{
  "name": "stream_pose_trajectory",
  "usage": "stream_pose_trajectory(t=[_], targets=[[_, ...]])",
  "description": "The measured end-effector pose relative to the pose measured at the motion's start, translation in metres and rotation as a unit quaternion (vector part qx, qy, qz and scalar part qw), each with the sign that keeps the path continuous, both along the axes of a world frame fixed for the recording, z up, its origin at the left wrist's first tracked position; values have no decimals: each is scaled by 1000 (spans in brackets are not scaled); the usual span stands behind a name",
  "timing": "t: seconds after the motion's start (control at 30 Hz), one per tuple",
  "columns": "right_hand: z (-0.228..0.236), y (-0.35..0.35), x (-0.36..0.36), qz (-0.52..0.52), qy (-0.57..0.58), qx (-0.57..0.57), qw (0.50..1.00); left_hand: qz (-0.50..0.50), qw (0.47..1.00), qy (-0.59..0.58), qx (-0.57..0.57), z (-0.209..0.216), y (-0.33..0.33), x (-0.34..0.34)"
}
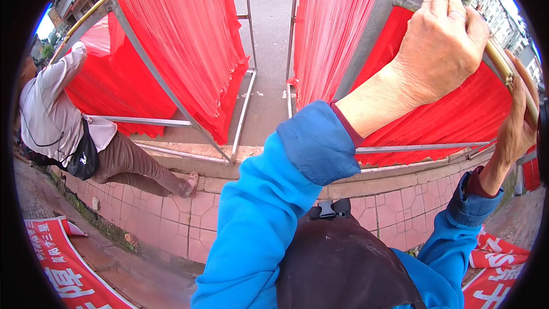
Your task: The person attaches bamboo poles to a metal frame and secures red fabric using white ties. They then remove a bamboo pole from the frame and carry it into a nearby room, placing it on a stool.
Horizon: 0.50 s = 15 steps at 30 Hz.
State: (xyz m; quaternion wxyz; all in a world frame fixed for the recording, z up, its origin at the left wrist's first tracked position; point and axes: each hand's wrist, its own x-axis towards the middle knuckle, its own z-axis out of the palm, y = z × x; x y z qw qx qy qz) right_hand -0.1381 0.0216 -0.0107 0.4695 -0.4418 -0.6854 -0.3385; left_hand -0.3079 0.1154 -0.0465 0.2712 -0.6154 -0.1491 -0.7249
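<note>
Red fabric (446, 120) hangs off bamboo pole (498, 60); left hand (437, 48), right hand (517, 114) grip pole, likely adjusting; next seems to need even support.

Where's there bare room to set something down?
Bare paving shows between the co-worker's shoe and the blue left sleeve; mostly bare road between left rack and right rack. Crowded: the pole, with left hand and right hand on it.
</note>
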Motion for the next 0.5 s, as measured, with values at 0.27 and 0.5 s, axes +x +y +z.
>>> stream_pose_trajectory(t=[0.27,0.5], targets=[[-14,1,-12,136,117,51,982,-116,993,-31,-4,-12,2,4],[-17,13,-11,127,106,121,979,-147,988,-31,-24,-22,10,-1]])
